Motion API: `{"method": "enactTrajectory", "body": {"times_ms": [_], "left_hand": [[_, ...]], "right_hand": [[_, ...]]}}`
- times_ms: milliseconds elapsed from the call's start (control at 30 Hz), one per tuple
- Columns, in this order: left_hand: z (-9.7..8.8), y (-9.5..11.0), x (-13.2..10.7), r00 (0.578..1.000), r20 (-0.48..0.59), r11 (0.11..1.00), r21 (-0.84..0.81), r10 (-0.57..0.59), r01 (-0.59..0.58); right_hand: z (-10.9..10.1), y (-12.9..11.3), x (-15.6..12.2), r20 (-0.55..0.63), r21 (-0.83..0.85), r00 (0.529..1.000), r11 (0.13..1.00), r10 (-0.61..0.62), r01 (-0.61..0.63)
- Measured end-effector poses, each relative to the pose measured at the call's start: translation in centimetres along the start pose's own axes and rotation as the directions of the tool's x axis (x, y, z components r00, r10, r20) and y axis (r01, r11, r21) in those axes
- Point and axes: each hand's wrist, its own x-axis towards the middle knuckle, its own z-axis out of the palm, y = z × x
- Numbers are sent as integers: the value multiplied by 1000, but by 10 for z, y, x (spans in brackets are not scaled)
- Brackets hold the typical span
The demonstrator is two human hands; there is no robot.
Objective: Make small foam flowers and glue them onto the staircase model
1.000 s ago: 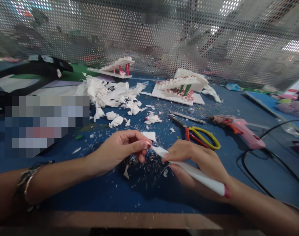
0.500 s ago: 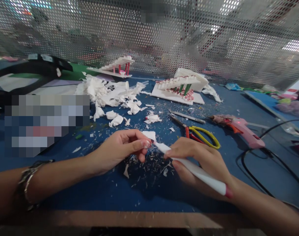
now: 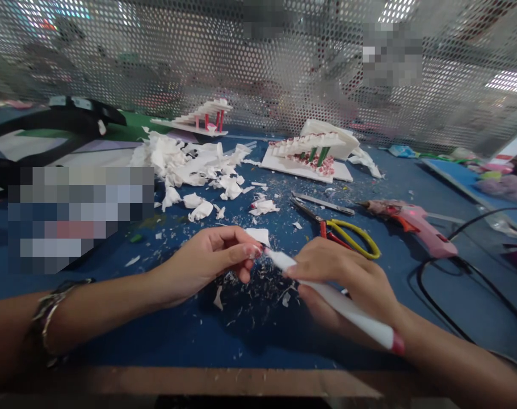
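Note:
In my right hand [image 3: 343, 278] is a white marker [image 3: 352, 312] with a dark pink end, its tip pointing left. That tip meets or nearly meets the fingertips of my left hand [image 3: 215, 255]. Thumb and forefinger there are pinched together on something very small, which I cannot make out. Just behind the fingertips lies a small white card piece [image 3: 258, 236]. Past it is a crumpled bit of white tissue [image 3: 264, 205] with a red spot. White shavings are scattered on the blue table [image 3: 262, 341] under both hands.
Scissors with yellow and red handles [image 3: 358, 238], metal tweezers [image 3: 322, 203] and a pink glue gun [image 3: 420, 224] with a black cord lie on the right. Torn tissue [image 3: 181, 159] is heaped back left. Two small staircase models [image 3: 307, 150] stand before a perforated metal screen [image 3: 241, 62].
The marker's rear end has shifted slightly right and down, and its tip has moved a little at the left fingertips. My left hand stays almost still.

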Motion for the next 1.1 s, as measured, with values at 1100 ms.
{"method": "enactTrajectory", "body": {"times_ms": [1100], "left_hand": [[-5, -4, 2, 991, -12, 989, 62, 131, -130]], "right_hand": [[-2, -2, -1, 31, 66, 999, 997, -37, 35]]}}
